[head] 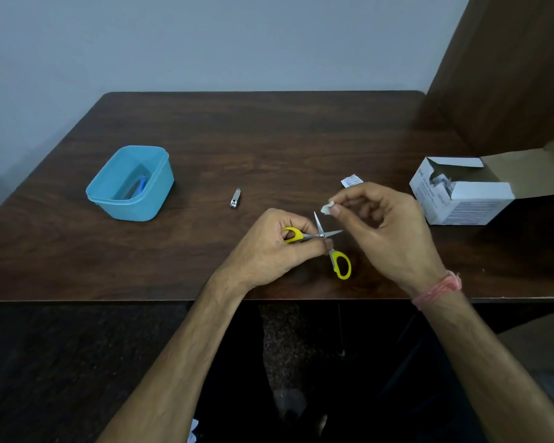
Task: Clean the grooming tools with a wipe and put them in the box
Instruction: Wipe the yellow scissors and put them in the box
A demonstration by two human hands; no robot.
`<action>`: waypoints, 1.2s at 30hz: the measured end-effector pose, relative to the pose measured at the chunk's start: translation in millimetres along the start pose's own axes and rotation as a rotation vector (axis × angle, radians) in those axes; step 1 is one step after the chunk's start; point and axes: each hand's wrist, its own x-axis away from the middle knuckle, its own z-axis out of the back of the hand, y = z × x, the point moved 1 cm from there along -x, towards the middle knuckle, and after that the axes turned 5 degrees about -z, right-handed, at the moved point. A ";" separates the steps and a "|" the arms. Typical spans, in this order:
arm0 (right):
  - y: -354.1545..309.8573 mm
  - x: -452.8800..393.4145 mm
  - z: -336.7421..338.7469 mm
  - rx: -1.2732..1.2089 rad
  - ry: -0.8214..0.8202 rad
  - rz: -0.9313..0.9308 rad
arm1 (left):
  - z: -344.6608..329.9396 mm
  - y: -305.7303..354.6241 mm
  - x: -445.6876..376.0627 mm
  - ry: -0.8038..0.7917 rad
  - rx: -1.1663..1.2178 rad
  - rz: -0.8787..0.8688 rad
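On the dark tabletop (205, 129), the blue box (131, 183) sits well left. Left hand (269, 247) grips the stiff, light scissors (322, 235) at a yellow handle, safest away from sharp tips. Right hand (387, 225) pinches a soft wipe (327, 208) by one blade.

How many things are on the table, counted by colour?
Blue: 1, the box
Yellow-handled: 1, the scissors
Silver: 1, the nail clipper
White: 3, the wipe, the wrapper, the carton
Total: 6
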 end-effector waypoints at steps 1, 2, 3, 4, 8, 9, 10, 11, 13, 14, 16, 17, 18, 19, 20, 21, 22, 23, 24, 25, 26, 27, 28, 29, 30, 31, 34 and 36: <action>0.2 -0.2 1.2 -0.060 -0.039 -0.030 | -0.1 -1.1 -0.1 0.000 -0.002 -0.002; -1.3 -1.2 2.0 -0.132 -0.091 -0.062 | -0.1 -2.4 -0.4 0.002 -0.005 -0.005; -4.0 -3.0 2.7 -0.204 -0.156 -0.098 | -0.2 -2.5 -0.3 0.002 -0.008 -0.012; -6.2 -5.1 3.5 -0.256 -0.228 -0.136 | -0.4 -2.8 -0.2 -0.003 -0.005 -0.018; -10.3 -16.2 7.9 -0.288 -0.468 -0.279 | -0.2 -3.1 0.5 -0.027 0.026 -0.033; -10.6 -18.7 9.4 -0.289 -0.498 -0.309 | -0.1 -2.7 0.3 -0.031 0.027 -0.025; -11.0 -21.1 10.4 -0.294 -0.511 -0.332 | 0.2 -3.1 -0.3 -0.034 0.023 -0.018; -12.0 -23.5 10.6 -0.305 -0.512 -0.346 | 0.7 -3.2 -0.8 -0.036 0.013 -0.015; -14.5 -26.9 8.0 -0.381 -0.507 -0.366 | 1.1 -2.6 -1.0 -0.033 -0.014 -0.008; -14.8 -28.1 6.1 -0.437 -0.502 -0.381 | 1.1 -2.5 -0.7 -0.034 -0.024 -0.008; -14.2 -29.3 5.2 -0.578 -0.461 -0.416 | 0.6 -3.3 -0.6 -0.034 -0.021 -0.005; -12.9 -29.3 6.1 -0.643 -0.420 -0.432 | 0.2 -3.2 -0.2 -0.029 -0.017 -0.007; -10.2 -29.0 7.1 -0.663 -0.372 -0.439 | -0.3 -3.1 -0.2 -0.020 -0.014 -0.013; -6.6 -27.5 7.9 -0.625 -0.326 -0.441 | -0.3 -3.4 0.0 -0.006 -0.015 -0.022; -1.4 -25.0 8.1 -0.558 -0.288 -0.447 | -0.1 -4.0 -0.3 0.015 -0.017 -0.032; 4.4 -20.9 8.4 -0.499 -0.255 -0.458 | 0.2 -4.3 -0.5 0.039 -0.015 -0.041; 10.5 -16.2 8.0 -0.466 -0.214 -0.466 | 0.9 -3.6 -0.5 0.064 -0.004 -0.041; 14.8 -11.0 7.5 -0.455 -0.159 -0.468 | 1.7 -2.5 -0.2 0.083 0.009 -0.032; 18.6 -6.3 6.9 -0.449 -0.089 -0.461 | 2.5 -2.1 -0.3 0.093 0.013 -0.021; 20.7 -1.8 7.0 -0.448 -0.016 -0.449 | 3.1 -1.3 -0.6 0.093 0.018 -0.012; 22.3 2.2 6.8 -0.456 0.051 -0.438 | 3.2 -0.4 -0.6 0.091 0.034 -0.003; 22.9 6.3 6.4 -0.471 0.102 -0.424 | 3.0 1.0 -0.5 0.093 0.067 0.008; 23.2 10.7 5.1 -0.483 0.135 -0.401 | 3.0 1.8 -0.7 0.096 0.108 0.019; 22.5 15.4 4.0 -0.480 0.150 -0.365 | 3.1 2.4 -1.1 0.098 0.139 0.023; 21.0 20.4 1.6 -0.458 0.150 -0.321 | 3.2 2.1 -1.7 0.100 0.152 0.023; 18.2 25.9 -0.9 -0.429 0.141 -0.274 | 3.0 2.6 -2.2 0.108 0.154 0.021; 8.6 40.0 -10.7 -0.372 0.123 -0.190 | 2.7 2.2 -3.1 0.156 0.163 0.021; 2.4 45.0 -18.8 -0.368 0.128 -0.195 | 2.8 2.8 -2.4 0.194 0.186 0.042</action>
